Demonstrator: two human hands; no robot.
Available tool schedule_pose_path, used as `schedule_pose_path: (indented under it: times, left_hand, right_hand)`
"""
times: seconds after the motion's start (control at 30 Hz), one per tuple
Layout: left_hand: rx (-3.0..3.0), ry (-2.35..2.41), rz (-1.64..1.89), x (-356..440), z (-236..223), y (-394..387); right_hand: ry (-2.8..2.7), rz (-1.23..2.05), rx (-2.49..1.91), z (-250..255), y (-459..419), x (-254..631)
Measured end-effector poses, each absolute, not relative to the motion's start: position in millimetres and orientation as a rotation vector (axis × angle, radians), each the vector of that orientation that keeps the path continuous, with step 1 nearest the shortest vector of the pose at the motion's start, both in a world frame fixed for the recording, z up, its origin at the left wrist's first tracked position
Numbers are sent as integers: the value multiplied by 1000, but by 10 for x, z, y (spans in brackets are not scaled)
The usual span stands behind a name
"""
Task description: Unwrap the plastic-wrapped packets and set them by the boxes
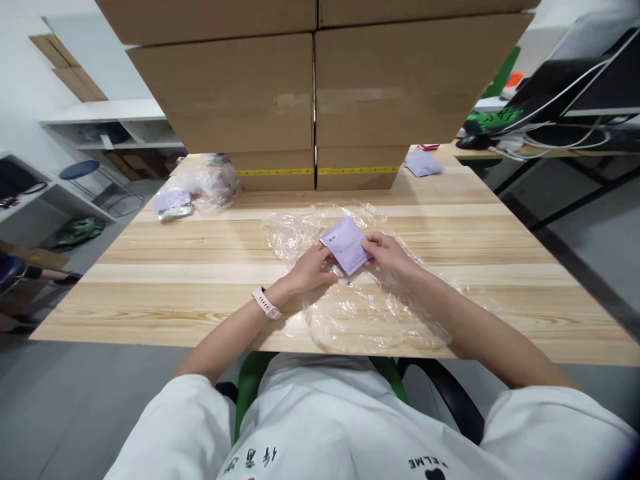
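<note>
A small purple packet (346,245) with a barcode label is held just above a crumpled sheet of clear plastic (370,320) on the wooden table. My right hand (387,252) pinches the packet's right edge between thumb and fingers. On the other side, my left hand (314,268), with a pale pink band at the wrist, has its fingers partly behind the packet's left edge and its thumb apart below. Whether those hidden fingers grip anything I cannot tell.
Large cardboard boxes (225,93) are stacked along the table's back. Clear plastic wrap (213,183) and purple and silver packets (174,203) lie at the back left. Another purple packet (424,163) lies back right, near cables and a computer mouse (474,142).
</note>
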State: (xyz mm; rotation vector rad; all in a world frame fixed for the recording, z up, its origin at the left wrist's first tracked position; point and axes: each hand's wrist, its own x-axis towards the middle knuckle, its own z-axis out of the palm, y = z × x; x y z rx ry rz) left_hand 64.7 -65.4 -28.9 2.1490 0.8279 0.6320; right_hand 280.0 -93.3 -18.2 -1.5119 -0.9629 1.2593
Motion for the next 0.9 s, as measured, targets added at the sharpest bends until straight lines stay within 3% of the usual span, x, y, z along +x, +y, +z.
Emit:
schedule_pose_path:
  times: [0.17,0.53,0.7,0.9]
  left_hand:
    - [1830,950,666,570,-360,-666]
    - [1874,1016,613,559,-357,-630]
    - [2000,990,512,505,-341,-577]
    - [2129,967,523,470,-291,-556]
  right_hand:
    - [-1053,1317,-1460,-316,-1007,2709]
    - [-1326,1496,-1251,-233,-971,2803]
    - [-1229,1305,-1389,-28,-613,3012]
    - [-1772,1153,-1505,-59,-322,2768]
